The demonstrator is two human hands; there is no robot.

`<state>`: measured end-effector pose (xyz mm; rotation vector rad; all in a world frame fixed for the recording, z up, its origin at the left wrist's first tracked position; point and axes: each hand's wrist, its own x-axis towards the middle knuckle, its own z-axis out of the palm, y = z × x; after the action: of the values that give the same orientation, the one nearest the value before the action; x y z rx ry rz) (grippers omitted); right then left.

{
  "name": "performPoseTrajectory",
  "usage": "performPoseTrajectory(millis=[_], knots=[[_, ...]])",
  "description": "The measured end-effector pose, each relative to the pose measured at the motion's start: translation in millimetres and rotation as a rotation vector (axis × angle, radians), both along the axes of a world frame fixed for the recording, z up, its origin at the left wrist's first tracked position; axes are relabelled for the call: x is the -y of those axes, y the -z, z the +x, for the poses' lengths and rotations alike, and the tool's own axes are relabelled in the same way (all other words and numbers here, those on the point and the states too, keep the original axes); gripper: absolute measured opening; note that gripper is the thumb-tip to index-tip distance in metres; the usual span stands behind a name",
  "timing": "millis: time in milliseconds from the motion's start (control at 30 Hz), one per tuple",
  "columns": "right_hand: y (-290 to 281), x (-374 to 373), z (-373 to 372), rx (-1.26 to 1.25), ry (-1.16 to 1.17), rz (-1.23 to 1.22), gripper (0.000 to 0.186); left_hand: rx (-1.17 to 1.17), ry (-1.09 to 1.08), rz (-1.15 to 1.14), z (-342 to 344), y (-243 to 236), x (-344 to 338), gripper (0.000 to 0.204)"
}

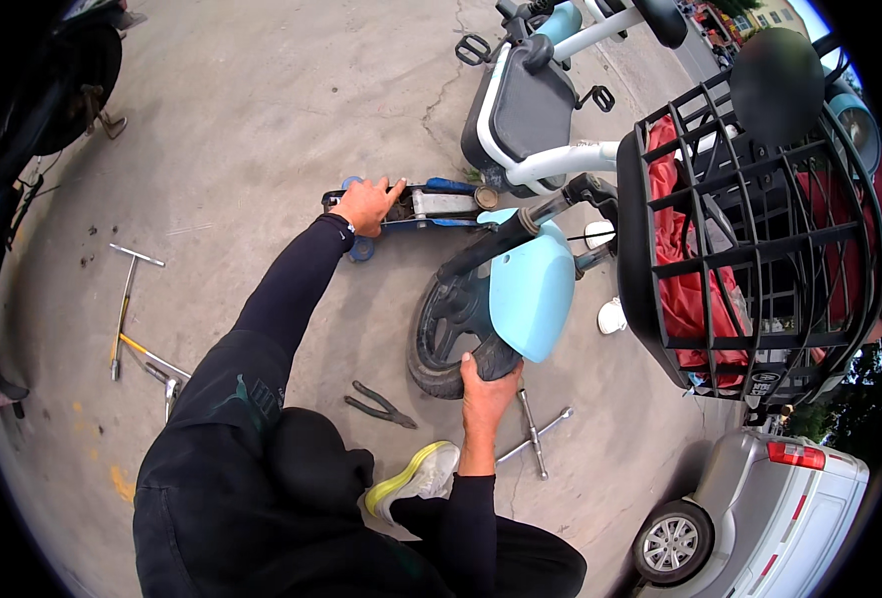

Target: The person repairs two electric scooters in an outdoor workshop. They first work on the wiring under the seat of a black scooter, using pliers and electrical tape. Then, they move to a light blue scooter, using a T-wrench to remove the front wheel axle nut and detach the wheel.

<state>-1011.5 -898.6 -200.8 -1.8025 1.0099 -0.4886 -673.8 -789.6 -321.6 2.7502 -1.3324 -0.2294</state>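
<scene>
My left hand (363, 206) is on the rear end of a low blue floor jack (436, 204), fingers curled over its frame and one finger stretched forward. The jack's lifting arm points toward the white and light-blue electric bike (536, 110), with its round pad near the bike's body. My right hand (489, 392) grips the near edge of the front wheel's black tyre (429, 364), just below the light-blue mudguard (534, 289). Its fingertips are partly hidden behind the tyre. The wheel is turned sideways under the black fork (491, 244).
Pliers (381, 406) and a cross-shaped wrench (533, 436) lie by my shoe. T-handled wrenches (125, 309) are at left. A black basket (750, 239) with red cloth juts out at right. A silver car (760, 508) stands lower right; a dark vehicle (72, 80) stands upper left.
</scene>
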Motion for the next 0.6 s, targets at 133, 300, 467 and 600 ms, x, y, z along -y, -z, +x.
performPoseTrajectory(millis=[133, 300, 467, 600], knots=[[-6, 16, 5, -0.024, -0.072, -0.027, 0.085, 0.185, -0.106, -0.02, -11, 27, -8, 0.112], [-2, 58, -2, 0.362, -0.151, 0.764, 0.07, 0.076, -0.112, -0.312, -35, -58, -18, 0.08], [27, 65, 8, 0.607, -0.081, 1.157, 0.064, 0.311, -0.159, -1.092, -33, -293, 7, 0.036], [12, 62, 9, 0.475, 0.234, 1.118, 0.053, 0.537, 0.254, -1.192, -55, -502, 87, 0.028]])
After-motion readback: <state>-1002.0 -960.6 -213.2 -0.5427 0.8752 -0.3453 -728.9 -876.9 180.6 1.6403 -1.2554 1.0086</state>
